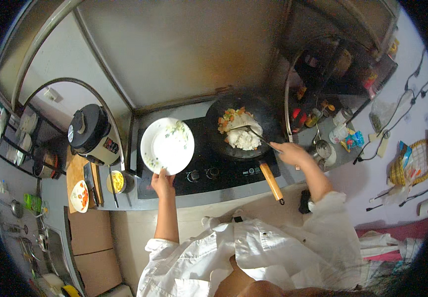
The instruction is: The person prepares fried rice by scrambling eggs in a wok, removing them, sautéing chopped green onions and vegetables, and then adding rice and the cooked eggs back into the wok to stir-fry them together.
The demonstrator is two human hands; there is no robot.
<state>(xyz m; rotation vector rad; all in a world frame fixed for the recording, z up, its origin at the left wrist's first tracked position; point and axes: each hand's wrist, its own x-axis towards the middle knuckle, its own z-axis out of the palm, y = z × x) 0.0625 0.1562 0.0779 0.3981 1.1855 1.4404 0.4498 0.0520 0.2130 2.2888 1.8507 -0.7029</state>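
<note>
My left hand grips the near rim of a white dish, held over the left part of a black cooktop. Green marks show on the dish's inside; I cannot tell whether they are printed or food. In my right hand is the handle of a spatula, its head in a dark wok on the cooktop's right part. White rice lies in the wok beside diced orange and yellow-green food. The wok's wooden handle points towards me, untouched.
Left of the cooktop stand a lidded electric cooker, a container of yellow food with chopsticks across it, and a plate on a wooden board. Jars and a metal pot are at right.
</note>
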